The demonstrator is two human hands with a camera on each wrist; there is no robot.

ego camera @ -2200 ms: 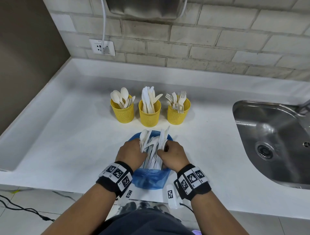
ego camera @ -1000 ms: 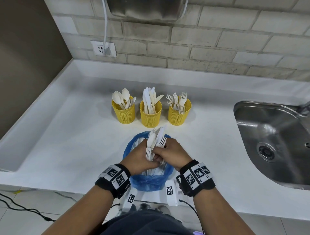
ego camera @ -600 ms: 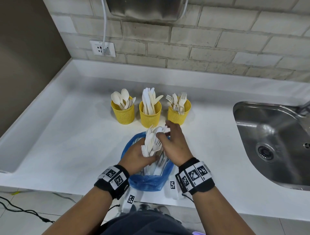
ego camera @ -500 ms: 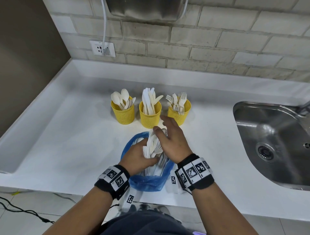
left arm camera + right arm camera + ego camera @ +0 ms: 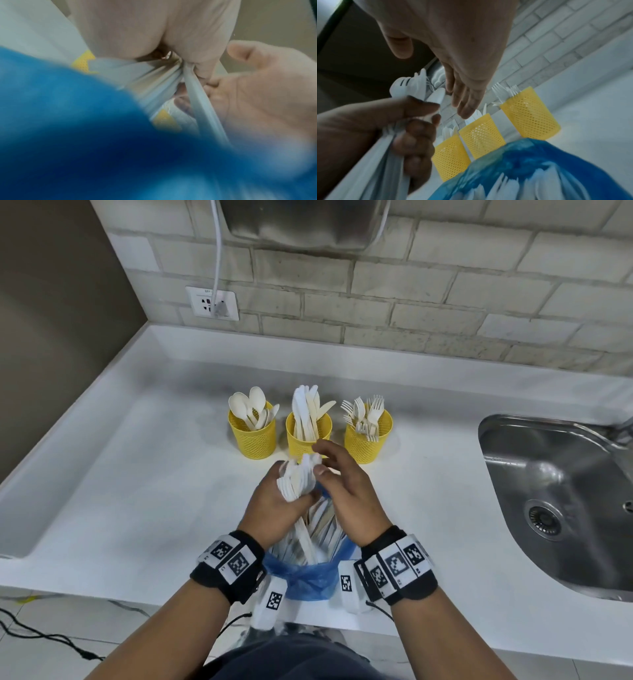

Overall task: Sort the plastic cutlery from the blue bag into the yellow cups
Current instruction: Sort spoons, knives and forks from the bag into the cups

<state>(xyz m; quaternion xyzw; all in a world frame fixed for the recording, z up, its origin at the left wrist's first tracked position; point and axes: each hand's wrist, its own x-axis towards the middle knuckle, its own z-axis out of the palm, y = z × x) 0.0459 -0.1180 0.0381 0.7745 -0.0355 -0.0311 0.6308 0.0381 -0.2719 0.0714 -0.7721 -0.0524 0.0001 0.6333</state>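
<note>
Three yellow mesh cups stand in a row at the back: the spoon cup (image 5: 252, 436), the knife cup (image 5: 308, 440) and the fork cup (image 5: 368, 440). The blue bag (image 5: 308, 580) sits at the counter's front edge with more white cutlery inside. My left hand (image 5: 274, 501) grips a mixed bunch of white cutlery (image 5: 296, 479) and holds it upright above the bag. My right hand (image 5: 346, 487) is beside the bunch with straight fingers, its thumb close to the tops. The right wrist view shows those fingers (image 5: 462, 97) spread loosely, holding nothing.
A steel sink (image 5: 565, 501) is set into the white counter (image 5: 137, 491) at the right. A brick wall with a socket (image 5: 212, 302) and a cable runs along the back. A raised counter edge borders the left side.
My left hand has lifted the bunch of cutlery higher out of the bag. My right hand let go of the bunch, opened and moved up beside its tops.
</note>
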